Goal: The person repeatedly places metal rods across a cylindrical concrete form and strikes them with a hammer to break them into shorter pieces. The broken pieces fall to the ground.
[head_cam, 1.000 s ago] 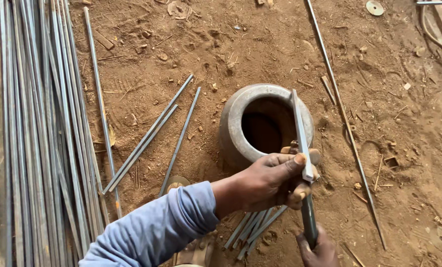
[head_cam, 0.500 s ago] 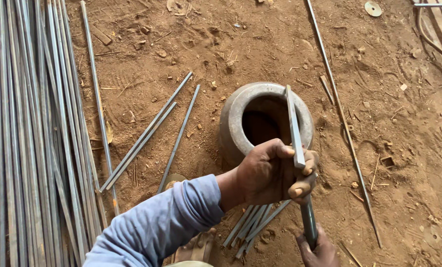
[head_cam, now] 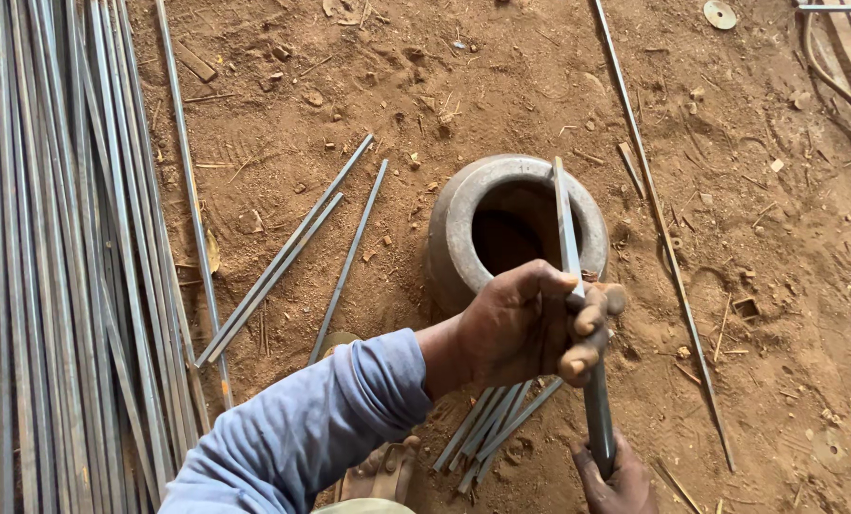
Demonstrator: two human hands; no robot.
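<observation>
Left hand clamped around a flat steel bar, fingers curled over it just at the near rim of the pot. Right hand closed on the bar's lower end at the bottom edge — only partly in view. Bar lying across the pot's mouth, top end pointing away over the far rim.

Against a second ago: left hand slid a little higher along the bar and nearer the pot, bar tip swung slightly left over the opening. Grip tighter-looking, so the bar probably being worked or braced against the rim.

Short cut rods bunched on the dirt under the wrist; long rods stacked at far left — three loose ones between.
</observation>
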